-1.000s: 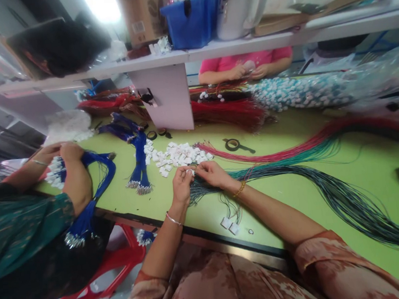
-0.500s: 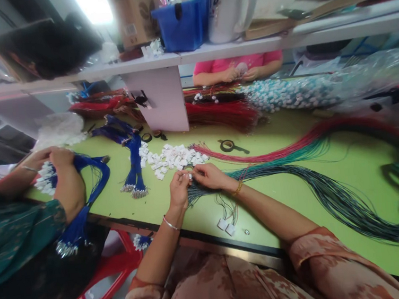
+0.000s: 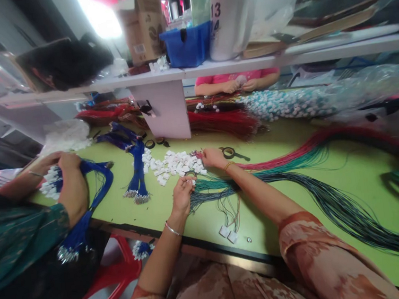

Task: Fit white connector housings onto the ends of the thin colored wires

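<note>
My left hand is pinched shut on a small white connector, held just above the near ends of the dark green wire bundle. My right hand reaches forward to the ends of the red wires, beside the pile of small white connectors; its fingers are curled over the wire tips, and what they hold is hidden. Two finished white connectors with short wires lie near the table's front edge.
On the left, a person in green holds a blue wire bundle. More blue wires lie on the green table. A person in pink works across the table. A black tape ring, red wire heaps and a shelf post stand behind.
My right hand left the left hand and moved forward to the red wire ends. My left hand stayed in place with its connector. The view tilted slightly.
</note>
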The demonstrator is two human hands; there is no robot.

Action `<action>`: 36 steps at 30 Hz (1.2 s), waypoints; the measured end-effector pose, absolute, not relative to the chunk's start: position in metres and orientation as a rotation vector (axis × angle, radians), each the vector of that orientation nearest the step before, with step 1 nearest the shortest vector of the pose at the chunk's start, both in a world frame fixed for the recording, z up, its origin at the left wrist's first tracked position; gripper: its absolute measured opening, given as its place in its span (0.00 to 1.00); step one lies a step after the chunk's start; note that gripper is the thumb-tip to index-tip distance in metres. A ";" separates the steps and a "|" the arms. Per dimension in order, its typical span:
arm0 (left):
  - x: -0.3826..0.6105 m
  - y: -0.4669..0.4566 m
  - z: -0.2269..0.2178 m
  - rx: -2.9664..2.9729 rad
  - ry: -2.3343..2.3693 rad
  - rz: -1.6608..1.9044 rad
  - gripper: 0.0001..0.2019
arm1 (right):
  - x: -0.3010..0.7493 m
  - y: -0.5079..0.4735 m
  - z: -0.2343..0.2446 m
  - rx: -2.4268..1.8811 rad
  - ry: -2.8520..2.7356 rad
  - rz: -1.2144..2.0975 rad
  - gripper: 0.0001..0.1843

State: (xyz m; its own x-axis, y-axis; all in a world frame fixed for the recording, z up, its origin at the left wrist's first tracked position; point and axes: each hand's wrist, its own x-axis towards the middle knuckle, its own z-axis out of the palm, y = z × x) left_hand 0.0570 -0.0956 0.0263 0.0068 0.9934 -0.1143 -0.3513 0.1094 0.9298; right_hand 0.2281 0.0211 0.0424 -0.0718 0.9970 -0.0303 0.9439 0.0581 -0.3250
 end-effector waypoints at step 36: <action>0.060 -0.095 0.023 0.651 0.814 1.294 0.13 | 0.219 -0.083 0.041 -1.129 -1.928 0.735 0.06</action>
State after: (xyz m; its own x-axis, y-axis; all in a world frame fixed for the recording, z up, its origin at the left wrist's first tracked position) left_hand 0.0602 -0.0946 0.0228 0.0769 0.9849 -0.1550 -0.5664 0.1711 0.8062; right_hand 0.2194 -0.0832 0.0412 -0.3113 0.8925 0.3263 0.4484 0.4407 -0.7776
